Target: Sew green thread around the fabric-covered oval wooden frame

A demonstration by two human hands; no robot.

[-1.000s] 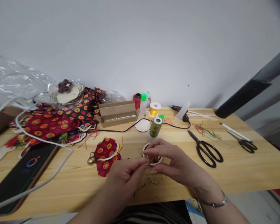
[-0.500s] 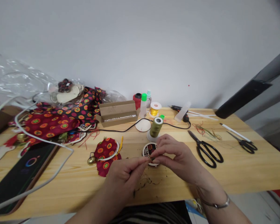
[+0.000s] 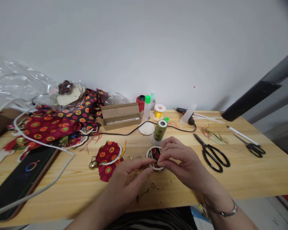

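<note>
My right hand (image 3: 181, 159) has thumb and forefinger pinched together over a small round openwork ornament (image 3: 150, 154) with a dark patterned inside. Whatever sits in that pinch is too small to make out. Beside it, my left hand (image 3: 132, 175) holds its forefinger stretched toward the right fingertips, the thumb apart below, with nothing visible between them. A spool of olive thread (image 3: 160, 131) stands just behind the ornament. Left of my left hand lies a red patterned fabric piece (image 3: 108, 152) with a pale ring and a brass bell (image 3: 93, 164).
Black-handled scissors (image 3: 212, 155) and smaller scissors (image 3: 253, 148) lie at right. Along the back are a cardboard box (image 3: 121, 119), bottles (image 3: 147, 110), yellow thread (image 3: 158, 113) and a glue gun (image 3: 182, 111). A phone (image 3: 26, 182) with a white cable (image 3: 67, 164) crossing it lies left.
My left thumb and forefinger have parted from their pinch, and the left hand has drawn slightly away. The right hand keeps its pinch in nearly the same place.
</note>
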